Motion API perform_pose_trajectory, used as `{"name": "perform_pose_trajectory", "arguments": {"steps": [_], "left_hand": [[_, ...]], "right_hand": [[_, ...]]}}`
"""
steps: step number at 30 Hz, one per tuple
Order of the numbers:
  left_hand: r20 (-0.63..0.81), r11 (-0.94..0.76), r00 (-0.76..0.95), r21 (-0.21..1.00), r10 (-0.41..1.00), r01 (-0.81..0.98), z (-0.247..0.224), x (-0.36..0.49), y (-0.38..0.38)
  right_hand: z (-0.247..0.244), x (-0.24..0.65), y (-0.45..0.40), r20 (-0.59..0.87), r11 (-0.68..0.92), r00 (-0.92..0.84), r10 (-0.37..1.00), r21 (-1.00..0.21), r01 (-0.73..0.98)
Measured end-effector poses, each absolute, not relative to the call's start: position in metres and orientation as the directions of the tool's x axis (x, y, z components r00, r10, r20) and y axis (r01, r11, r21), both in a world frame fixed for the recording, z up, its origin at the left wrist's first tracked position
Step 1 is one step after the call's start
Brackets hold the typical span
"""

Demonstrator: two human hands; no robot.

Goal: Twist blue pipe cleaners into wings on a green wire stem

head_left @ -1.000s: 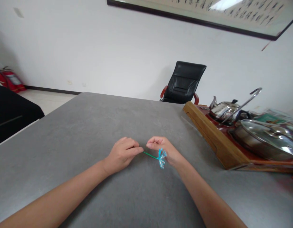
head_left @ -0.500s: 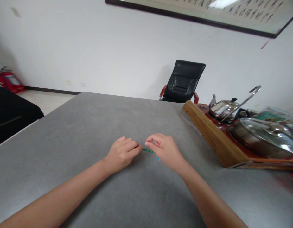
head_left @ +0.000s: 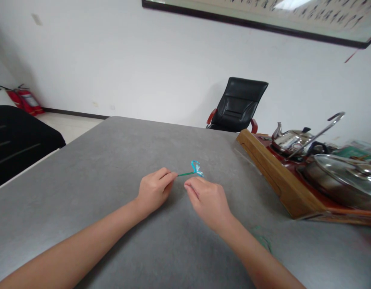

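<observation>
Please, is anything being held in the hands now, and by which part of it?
The left hand pinches the green stem, on the side away from its blue loops. Whether the right hand holds anything cannot be told.

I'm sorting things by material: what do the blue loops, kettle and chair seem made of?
Blue loops: perhaps plastic or beaded wire; they look shiny, but are too small to tell.
Kettle: likely polished steel, given its silvery, mirror-like reflections.
Chair: leather or imitation leather, black with a soft sheen; the glossy reddish-brown armrests may be wood.
</observation>
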State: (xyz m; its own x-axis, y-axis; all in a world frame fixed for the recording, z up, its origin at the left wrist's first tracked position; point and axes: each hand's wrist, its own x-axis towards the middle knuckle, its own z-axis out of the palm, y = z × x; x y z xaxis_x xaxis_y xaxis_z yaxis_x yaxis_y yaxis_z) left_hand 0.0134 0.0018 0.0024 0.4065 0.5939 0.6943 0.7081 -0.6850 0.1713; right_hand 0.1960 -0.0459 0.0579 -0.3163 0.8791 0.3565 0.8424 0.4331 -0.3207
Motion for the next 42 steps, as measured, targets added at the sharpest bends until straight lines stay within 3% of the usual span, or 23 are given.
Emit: {"name": "perform_pose_trajectory", "arguments": {"steps": [3, 8, 12, 15, 18, 23, 29, 36, 42], "left_hand": [[0.665, -0.66, 0.344, 0.301, 0.663, 0.688, 0.002, 0.015, 0.002], [0.637, -0.654, 0.291, 0.457, 0.713, 0.603, 0.005, 0.017, 0.001], [0.669, -0.731, 0.343, 0.466, 0.66, 0.497, 0.005, 0.016, 0.001], [0.689, -0.794, 0.413, 0.423, 0.595, 0.437, 0.004, 0.015, 0.003], [0.696, -0.84, 0.487, 0.347, 0.528, 0.416, 0.005, 0.014, 0.004], [0.689, -0.886, 0.575, 0.231, 0.441, 0.402, 0.007, 0.013, 0.003], [0.645, -0.911, 0.683, 0.052, 0.343, 0.409, 0.01, 0.014, 0.002], [0.616, -0.894, 0.721, -0.058, 0.318, 0.444, 0.012, 0.014, 0.002], [0.626, -0.858, 0.7, -0.092, 0.344, 0.505, 0.012, 0.015, 0.002]], "right_hand": [[0.05, 0.195, -0.042, 0.345, 0.407, -0.274, 0.898, -0.411, 0.816], [0.028, 0.199, -0.026, 0.187, 0.252, -0.168, 0.968, -0.731, 0.635], [0.013, 0.205, -0.013, 0.07, 0.122, -0.147, 0.987, -0.913, 0.389], [0.011, 0.21, -0.008, 0.065, 0.103, -0.171, 0.983, -0.97, 0.221], [0.015, 0.216, -0.007, 0.057, 0.09, -0.216, 0.975, -0.986, 0.144], [0.02, 0.226, -0.002, -0.105, -0.08, -0.228, 0.968, -0.99, 0.116], [0.027, 0.233, 0.0, -0.091, -0.049, -0.289, 0.953, -0.988, 0.15], [0.044, 0.229, -0.005, 0.056, 0.16, -0.262, 0.964, -0.905, 0.394], [0.066, 0.219, -0.022, 0.27, 0.41, -0.31, 0.912, -0.637, 0.653]]}}
